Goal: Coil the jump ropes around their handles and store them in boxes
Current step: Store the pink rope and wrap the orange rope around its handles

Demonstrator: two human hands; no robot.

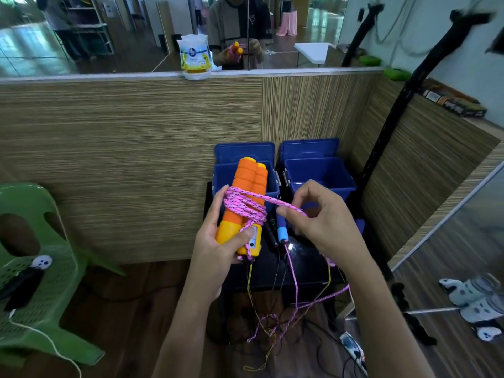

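The left hand (218, 246) grips a pair of orange handles (246, 200) held side by side and upright, fingers curled round their yellow lower ends and the thumb pressed on the front near a small grey panel. Several turns of pink rope (244, 205) are wound round the middle of the handles. From those turns one strand runs right to the right hand (319, 216), whose thumb and forefinger pinch it while the other fingers curl loosely above. Below the hands the rest of the pink rope hangs down past the near edge of a dark worktop (272, 271) and lies in a loose tangle on the wooden floor (163, 285), together with a thin yellow cord.

On the worktop, just right of the orange handles, lies a blue handle (282, 230) of another rope, partly hidden by the right hand. At the far side of the worktop stand two blue boxes, the left box (221, 175) half covered by the handles and the right box (319, 173) in plain view, each with its lid (308, 150) standing up against the wood-grain wall behind.

A green plastic chair (35, 268) stands at the left. On the ledge above the wall sits a white and yellow packet (195, 57) in front of a mirror.
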